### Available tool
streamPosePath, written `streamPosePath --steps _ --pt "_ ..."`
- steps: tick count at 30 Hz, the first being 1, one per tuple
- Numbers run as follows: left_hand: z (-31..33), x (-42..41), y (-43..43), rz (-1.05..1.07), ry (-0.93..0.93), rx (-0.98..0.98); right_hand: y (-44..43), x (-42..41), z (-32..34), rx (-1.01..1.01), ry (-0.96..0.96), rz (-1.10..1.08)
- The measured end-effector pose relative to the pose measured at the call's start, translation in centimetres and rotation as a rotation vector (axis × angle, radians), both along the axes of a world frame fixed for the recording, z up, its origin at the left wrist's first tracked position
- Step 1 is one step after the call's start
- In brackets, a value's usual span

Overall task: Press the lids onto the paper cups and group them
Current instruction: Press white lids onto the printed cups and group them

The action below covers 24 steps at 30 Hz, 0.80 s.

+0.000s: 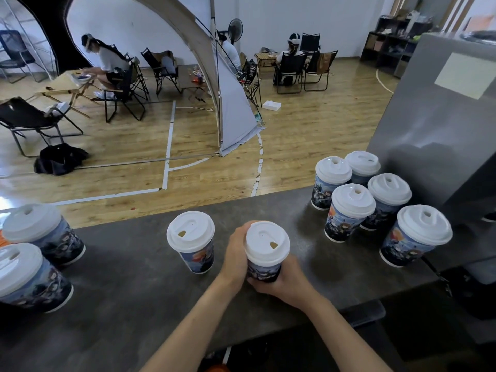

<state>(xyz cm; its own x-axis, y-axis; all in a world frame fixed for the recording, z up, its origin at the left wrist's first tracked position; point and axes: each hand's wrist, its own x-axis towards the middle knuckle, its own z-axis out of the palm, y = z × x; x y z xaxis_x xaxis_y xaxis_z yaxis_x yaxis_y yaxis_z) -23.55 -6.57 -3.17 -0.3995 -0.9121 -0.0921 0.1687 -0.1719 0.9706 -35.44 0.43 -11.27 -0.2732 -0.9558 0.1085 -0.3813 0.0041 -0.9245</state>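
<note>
A printed paper cup with a white lid (267,247) stands on the dark counter (128,285), near the front middle. My left hand (236,255) wraps its left side and my right hand (281,280) cups its base and right side. Another lidded cup (192,241) stands free just to the left. Several lidded cups (375,202) are grouped at the right. Two more lidded cups (35,253) stand at the far left edge.
A grey metal appliance (440,124) rises behind the right group of cups. Beyond the counter's far edge lies a wooden floor with folding chairs, a tent and seated people. Bare counter lies between the left cups and the middle ones.
</note>
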Motion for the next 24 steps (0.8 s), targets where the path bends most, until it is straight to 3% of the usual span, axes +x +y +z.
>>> streamPosePath --steps 4,7,11,19,24 --pt "-0.6 -0.3 1.9 0.128 0.022 -0.101 -0.1 0.3 0.5 -0.016 -0.002 0.011" --pt "-0.7 -0.4 1.7 0.172 0.037 -0.07 0.0 0.0 0.0 -0.001 0.0 -0.004" --pt "0.2 0.1 -0.2 -0.004 0.009 0.077 0.0 -0.3 -0.1 0.031 0.023 0.001" --pt "-0.5 0.3 1.1 0.047 0.014 -0.093 0.1 0.4 0.6 -0.008 -0.029 0.0" --pt "0.4 0.4 -0.5 -0.056 -0.002 0.002 0.3 0.1 0.6 0.018 0.005 -0.003"
